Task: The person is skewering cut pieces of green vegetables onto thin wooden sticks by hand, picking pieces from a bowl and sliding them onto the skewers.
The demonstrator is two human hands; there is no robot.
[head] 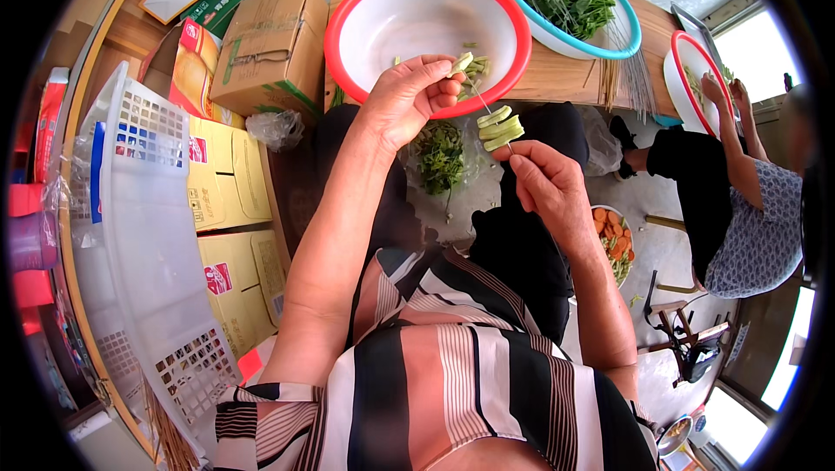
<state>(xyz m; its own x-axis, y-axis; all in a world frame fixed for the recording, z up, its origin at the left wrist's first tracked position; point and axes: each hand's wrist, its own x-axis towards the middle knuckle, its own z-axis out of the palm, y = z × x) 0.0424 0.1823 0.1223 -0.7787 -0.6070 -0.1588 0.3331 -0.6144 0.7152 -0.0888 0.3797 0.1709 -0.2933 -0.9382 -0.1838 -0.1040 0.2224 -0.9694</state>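
Between the fingertips of my left hand (pixel 421 86) is a short pale-green vegetable piece (pixel 461 64), at the tip of a thin skewer (pixel 477 92). My right hand (pixel 545 177) grips the skewer's lower end. Several cut green stem pieces (pixel 501 128) are threaded on it just above my right fingers. Both hands are above my lap, at the near rim of a white basin with a red rim (pixel 417 21). Loose green pieces (pixel 479 66) lie in the basin, partly hidden behind my left hand.
A blue-rimmed basin (pixel 636 34) holds leafy greens and cut stems, with skewers (pixel 626 79) beside it. Cardboard boxes (pixel 261 47) and a white plastic basket (pixel 150 236) stand left. Greens (pixel 438 158) lie between my knees; sliced carrots (pixel 613 233) are right. Another person (pixel 750 210) sits at far right.
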